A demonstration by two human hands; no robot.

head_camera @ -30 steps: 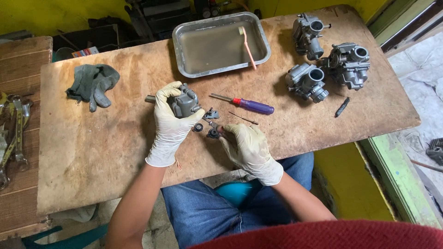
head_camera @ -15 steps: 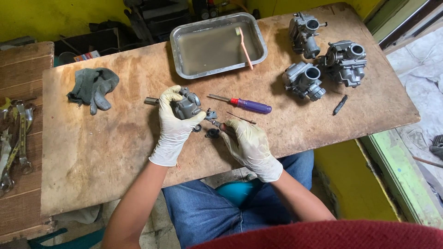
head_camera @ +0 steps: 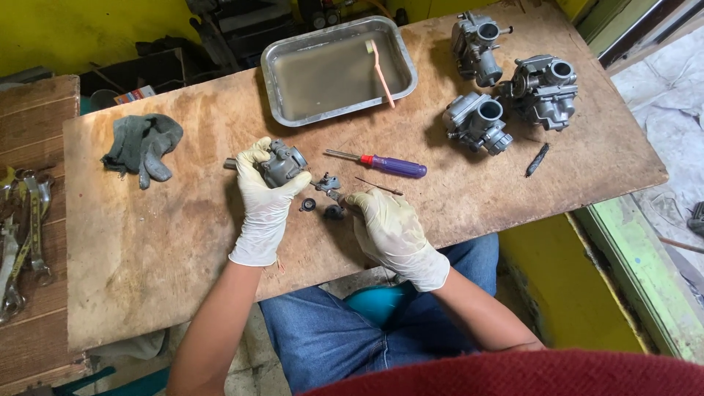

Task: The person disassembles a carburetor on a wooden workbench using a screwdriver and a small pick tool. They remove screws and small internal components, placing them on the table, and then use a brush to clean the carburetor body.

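Observation:
Both my hands wear pale rubber gloves. My left hand (head_camera: 262, 196) grips a grey metal carburetor body (head_camera: 282, 164) and holds it just above the wooden table (head_camera: 169, 249). My right hand (head_camera: 387, 227) rests on the table to the right of it, fingertips pinched at a small dark metal part (head_camera: 336, 213). What the fingers grip is too small to tell for sure. A small black ring (head_camera: 308, 204) and a small grey fitting (head_camera: 328, 182) lie between my hands.
A purple-handled screwdriver (head_camera: 381, 164) and a thin pin (head_camera: 378, 185) lie beyond my right hand. A metal tray (head_camera: 282, 55) of liquid with a pink brush (head_camera: 380, 62) stands further back. Three carburetors (head_camera: 478, 122) sit far right, a grey rag (head_camera: 141, 143) at left, wrenches (head_camera: 22, 227) far left.
My hands have barely moved. The left hand has kept its grip on the carburetor body, and the right hand has stayed at the small parts.

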